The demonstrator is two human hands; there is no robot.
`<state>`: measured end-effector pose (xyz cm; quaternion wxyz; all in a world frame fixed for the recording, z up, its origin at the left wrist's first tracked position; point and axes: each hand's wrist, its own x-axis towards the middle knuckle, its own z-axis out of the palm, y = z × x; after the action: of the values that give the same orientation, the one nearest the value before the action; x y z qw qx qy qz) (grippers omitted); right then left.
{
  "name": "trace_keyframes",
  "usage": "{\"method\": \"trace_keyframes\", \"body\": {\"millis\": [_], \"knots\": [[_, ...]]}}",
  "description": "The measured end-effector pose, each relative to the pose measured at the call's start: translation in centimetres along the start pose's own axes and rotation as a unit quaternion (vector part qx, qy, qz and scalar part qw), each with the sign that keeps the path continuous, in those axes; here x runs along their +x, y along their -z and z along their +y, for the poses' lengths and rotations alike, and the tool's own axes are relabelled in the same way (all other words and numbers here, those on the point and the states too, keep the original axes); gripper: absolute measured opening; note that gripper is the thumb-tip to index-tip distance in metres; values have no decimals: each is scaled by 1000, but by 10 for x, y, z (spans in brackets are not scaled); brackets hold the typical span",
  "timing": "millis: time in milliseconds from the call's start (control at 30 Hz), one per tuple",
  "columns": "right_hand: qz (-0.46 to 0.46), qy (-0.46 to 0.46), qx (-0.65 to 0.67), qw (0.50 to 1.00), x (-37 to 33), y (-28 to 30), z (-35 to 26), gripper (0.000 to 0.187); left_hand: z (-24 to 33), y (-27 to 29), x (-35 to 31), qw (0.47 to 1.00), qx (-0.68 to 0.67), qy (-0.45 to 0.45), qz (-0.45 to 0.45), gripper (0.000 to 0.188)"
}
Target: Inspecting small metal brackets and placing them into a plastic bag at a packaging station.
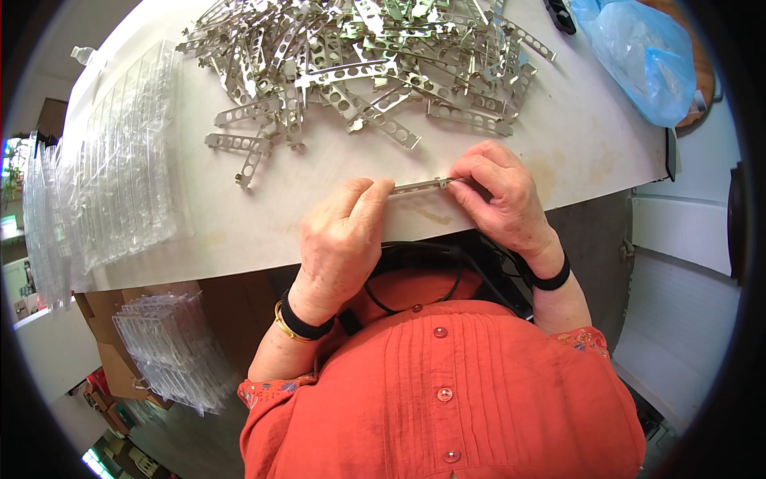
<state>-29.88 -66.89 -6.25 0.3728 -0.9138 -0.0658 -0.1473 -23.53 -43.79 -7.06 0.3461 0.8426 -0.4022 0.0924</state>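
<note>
Between my two hands, just above the near edge of the table, is a thin metal strip (pixel 416 188) seen nearly edge-on. My left hand (pixel 343 231) pinches its left end between thumb and fingers. At the other end, my right hand (pixel 499 191) grips the strip with thumb and forefinger, and its fingertips partly cover that end. Beyond my hands lies a large heap of perforated metal strips (pixel 347 72) with round holes. A few loose strips (pixel 391 129) stick out from the heap's near side toward my hands.
Clear plastic trays (pixel 132 160) lie in a row on the table's left side. More clear trays (pixel 171 343) are stacked below the edge, by a cardboard box (pixel 120 367). A blue plastic bag (pixel 638 56) sits at the far right, beside a black object (pixel 560 14).
</note>
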Motion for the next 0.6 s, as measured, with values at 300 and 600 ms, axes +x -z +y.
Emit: {"method": "trace_keyframes", "body": {"millis": [300, 600], "knots": [[1, -1, 2, 1000, -1, -2, 0, 16, 10, -7, -3, 999, 14, 42, -8, 31], [6, 7, -2, 1000, -2, -2, 0, 15, 17, -10, 1, 999, 32, 30, -2, 31]]}}
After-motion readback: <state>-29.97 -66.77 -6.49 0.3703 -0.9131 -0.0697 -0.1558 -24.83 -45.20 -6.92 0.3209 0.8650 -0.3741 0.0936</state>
